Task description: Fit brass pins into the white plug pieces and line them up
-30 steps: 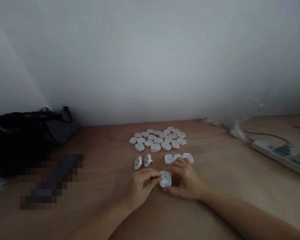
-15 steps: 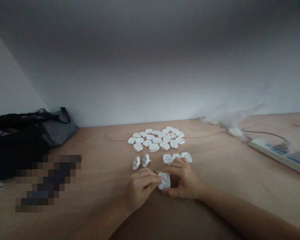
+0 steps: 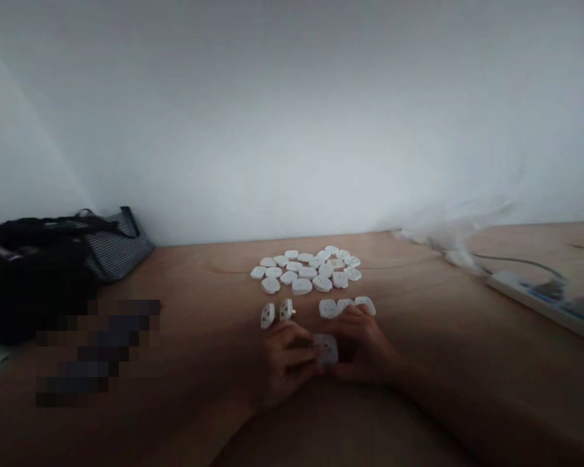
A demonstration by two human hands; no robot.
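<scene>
Both of my hands meet low at the middle of a wooden table (image 3: 442, 363). Between them is a small white plug part (image 3: 326, 348) with holes in its face. My left hand (image 3: 285, 364) pinches its left side with curled fingers. My right hand (image 3: 363, 347) wraps round its right side. Just beyond the hands, two white plug parts (image 3: 276, 314) stand on edge to the left, and three white plug parts (image 3: 346, 306) lie flat to the right. Farther back lies a heap of white plug parts (image 3: 307, 272).
A black bag with a striped pocket (image 3: 53, 266) sits at the far left by the wall. A blurred-out dark object (image 3: 97, 353) lies in front of it. A white power strip (image 3: 545, 298) with a cable lies at the far right.
The picture has grown darker around my hands. Both hands have closed in tighter on the white part, which now sits a little more upright between them.
</scene>
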